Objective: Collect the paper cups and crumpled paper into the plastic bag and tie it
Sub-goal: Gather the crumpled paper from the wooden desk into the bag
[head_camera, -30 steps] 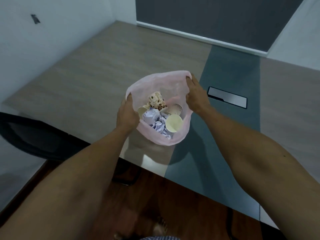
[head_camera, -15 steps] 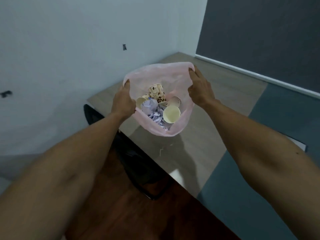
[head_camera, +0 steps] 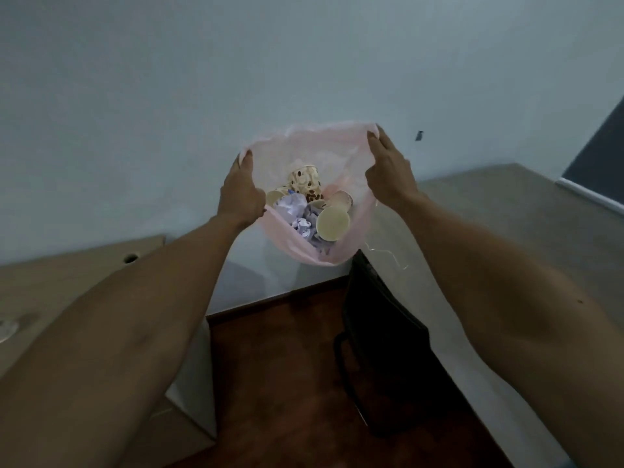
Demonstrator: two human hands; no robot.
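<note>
A thin pink plastic bag (head_camera: pixel 324 146) hangs in the air in front of me, its mouth held wide. My left hand (head_camera: pixel 240 194) grips the left side of the rim and my right hand (head_camera: pixel 388 170) grips the right side. Inside lie several paper cups, among them a brown-spotted cup (head_camera: pixel 305 182) and a cream cup (head_camera: pixel 332 221) with its mouth facing me. Crumpled paper (head_camera: pixel 297 214), white with a bluish tint, fills the bag between the cups. The bag's bottom is off the table.
A wooden table (head_camera: pixel 506 224) runs along the right, with a black chair (head_camera: pixel 381 336) tucked against its edge. Another wooden desk (head_camera: pixel 67 275) with a cable hole stands at the left. Dark red-brown floor (head_camera: pixel 283 373) lies between them. A pale wall (head_camera: pixel 236 79) fills the background.
The bag has come off the table and swung left with my turning view, and it now hangs before the wall over the floor gap. Both hands keep the same grip on the rim.
</note>
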